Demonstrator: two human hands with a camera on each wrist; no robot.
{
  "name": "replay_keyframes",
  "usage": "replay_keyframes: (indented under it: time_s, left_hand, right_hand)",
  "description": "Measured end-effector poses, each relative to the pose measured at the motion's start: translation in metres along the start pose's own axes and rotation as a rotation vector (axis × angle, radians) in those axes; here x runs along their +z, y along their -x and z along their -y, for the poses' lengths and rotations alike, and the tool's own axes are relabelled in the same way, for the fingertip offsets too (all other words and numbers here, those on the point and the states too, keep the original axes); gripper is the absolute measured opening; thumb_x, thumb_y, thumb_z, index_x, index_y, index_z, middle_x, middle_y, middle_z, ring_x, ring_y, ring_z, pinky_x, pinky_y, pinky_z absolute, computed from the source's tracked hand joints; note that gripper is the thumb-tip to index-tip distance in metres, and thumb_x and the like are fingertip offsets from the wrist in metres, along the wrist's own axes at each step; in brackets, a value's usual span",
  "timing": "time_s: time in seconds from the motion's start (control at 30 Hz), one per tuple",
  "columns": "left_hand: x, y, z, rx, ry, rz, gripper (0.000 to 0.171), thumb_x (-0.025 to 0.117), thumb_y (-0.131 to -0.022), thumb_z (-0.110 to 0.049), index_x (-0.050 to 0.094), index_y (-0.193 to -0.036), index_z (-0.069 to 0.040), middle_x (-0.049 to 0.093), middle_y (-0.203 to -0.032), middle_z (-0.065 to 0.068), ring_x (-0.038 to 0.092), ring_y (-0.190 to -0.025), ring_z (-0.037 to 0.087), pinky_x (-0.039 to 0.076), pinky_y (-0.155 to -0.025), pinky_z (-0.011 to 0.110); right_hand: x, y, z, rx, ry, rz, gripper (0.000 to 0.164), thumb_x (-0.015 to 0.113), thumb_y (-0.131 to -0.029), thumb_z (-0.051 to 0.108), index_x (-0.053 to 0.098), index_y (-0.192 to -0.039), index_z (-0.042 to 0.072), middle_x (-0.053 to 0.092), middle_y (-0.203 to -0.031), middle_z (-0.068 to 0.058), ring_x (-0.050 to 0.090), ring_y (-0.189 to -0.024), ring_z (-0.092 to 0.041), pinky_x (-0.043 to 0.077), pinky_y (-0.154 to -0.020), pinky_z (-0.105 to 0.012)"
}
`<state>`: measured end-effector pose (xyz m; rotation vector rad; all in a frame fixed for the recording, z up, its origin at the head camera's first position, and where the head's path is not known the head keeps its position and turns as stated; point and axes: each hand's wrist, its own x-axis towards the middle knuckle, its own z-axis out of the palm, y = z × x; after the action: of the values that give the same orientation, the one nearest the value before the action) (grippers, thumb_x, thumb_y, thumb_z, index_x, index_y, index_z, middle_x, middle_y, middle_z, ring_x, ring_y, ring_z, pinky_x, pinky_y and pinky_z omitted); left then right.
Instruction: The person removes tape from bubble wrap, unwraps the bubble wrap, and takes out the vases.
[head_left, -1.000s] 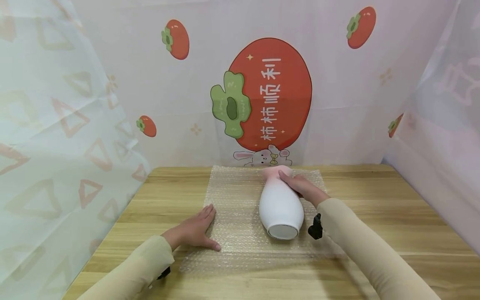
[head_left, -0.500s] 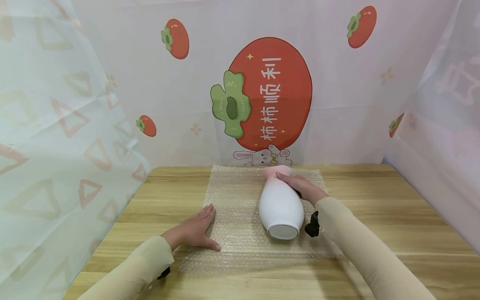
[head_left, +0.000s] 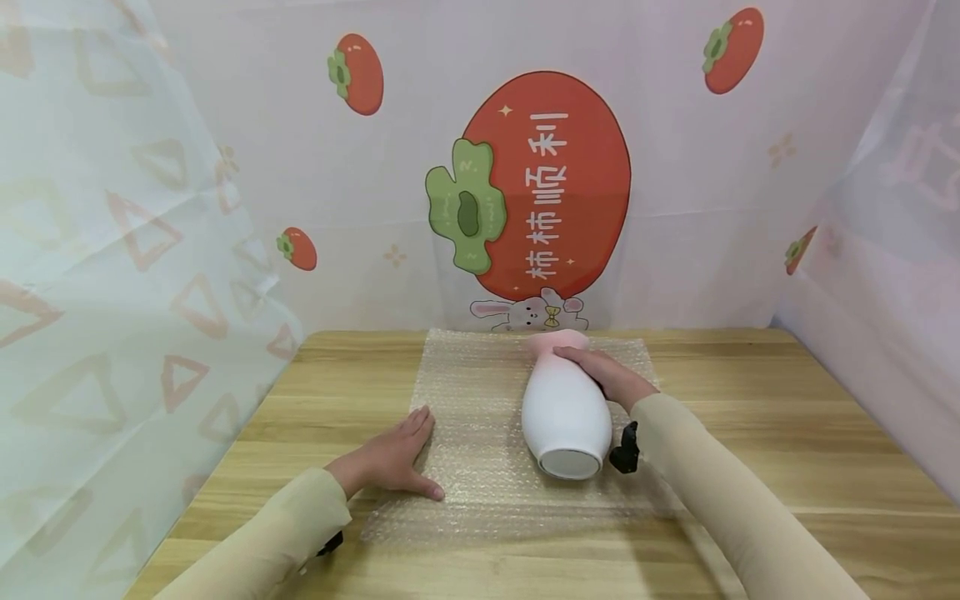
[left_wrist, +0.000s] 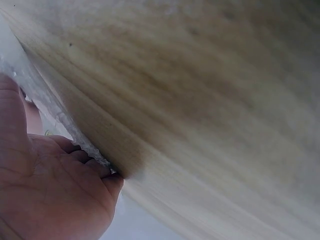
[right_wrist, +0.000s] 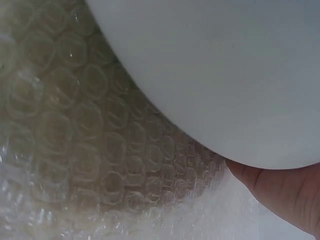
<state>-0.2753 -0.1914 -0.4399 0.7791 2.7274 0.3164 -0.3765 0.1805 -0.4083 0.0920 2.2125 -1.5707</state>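
Observation:
A white vase (head_left: 567,417) with a pink neck lies on its side on a sheet of clear bubble wrap (head_left: 472,467), its base toward me. My right hand (head_left: 606,377) holds the vase by the neck, thumb across the top; the other fingers are hidden behind it. Over at the sheet's left edge, my left hand (head_left: 396,460) rests with thumb and fingers spread. The left wrist view has the palm (left_wrist: 55,195) beside the raised-looking edge of the wrap. In the right wrist view the vase's white body (right_wrist: 215,75) fills the upper right, bubbles beside it.
The wooden table (head_left: 337,392) extends on both sides of the sheet. A printed cloth (head_left: 375,183) with persimmon drawings hangs right behind the table's back edge, and pale cloths (head_left: 90,333) enclose the sides. A black wrist device (head_left: 625,450) sits under the right sleeve.
The right thumb has shifted slightly left along the vase's neck, and the right wrist has moved a little left. The head view has shifted slightly; the vase and left hand stay put.

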Motion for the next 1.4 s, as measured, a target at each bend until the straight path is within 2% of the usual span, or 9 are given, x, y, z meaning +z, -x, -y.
replay_keyframes:
  time_s: [0.4,0.57,0.87,1.03,1.4]
  left_hand:
    - [0.000,-0.001,-0.001,-0.004,-0.008,0.002,0.125,0.068,-0.071,-0.072,0.013,-0.152,0.007,0.004,-0.158,0.025,0.004,-0.146,0.035,0.015,-0.115,0.047]
    - [-0.001,-0.001,-0.002,0.001,-0.007,0.001,0.125,0.068,-0.071,-0.071,0.014,-0.151,0.008,0.004,-0.158,0.026,0.005,-0.146,0.035,0.015,-0.115,0.047]
    - [-0.002,0.000,-0.002,-0.006,-0.012,0.002,0.125,0.069,-0.071,-0.071,0.014,-0.151,0.008,0.005,-0.158,0.026,0.005,-0.145,0.036,0.015,-0.115,0.047]
    - [-0.001,-0.001,-0.001,0.000,-0.021,-0.001,0.126,0.069,-0.071,-0.071,0.014,-0.151,0.008,0.005,-0.158,0.026,0.006,-0.145,0.036,0.015,-0.115,0.047]
    - [0.000,0.000,-0.002,0.000,-0.018,-0.008,0.126,0.069,-0.070,-0.072,0.015,-0.151,0.009,0.006,-0.157,0.027,0.007,-0.145,0.036,0.016,-0.114,0.047]
  right_hand:
    - [0.000,-0.003,0.000,0.021,-0.013,-0.018,0.082,0.056,-0.087,0.064,0.034,-0.142,0.007,0.051,-0.125,-0.017,0.057,-0.103,-0.031,0.051,-0.080,-0.041]
    - [0.000,-0.002,0.001,0.028,-0.072,-0.015,0.083,0.059,-0.087,0.061,0.033,-0.142,0.004,0.051,-0.125,-0.018,0.056,-0.104,-0.031,0.051,-0.082,-0.041]
    - [0.001,0.000,0.004,0.016,-0.239,0.073,0.080,0.063,-0.088,0.049,0.026,-0.144,0.006,0.047,-0.129,-0.017,0.052,-0.109,-0.031,0.046,-0.089,-0.044]
    - [0.000,0.002,0.004,0.023,-0.282,0.090,0.079,0.062,-0.089,0.047,0.024,-0.144,0.005,0.047,-0.128,-0.016,0.053,-0.107,-0.030,0.047,-0.087,-0.044]
    - [-0.003,0.012,0.006,-0.010,-0.314,0.087,0.071,0.064,-0.088,0.043,0.032,-0.139,0.004,0.054,-0.120,-0.013,0.059,-0.100,-0.027,0.050,-0.085,-0.043]
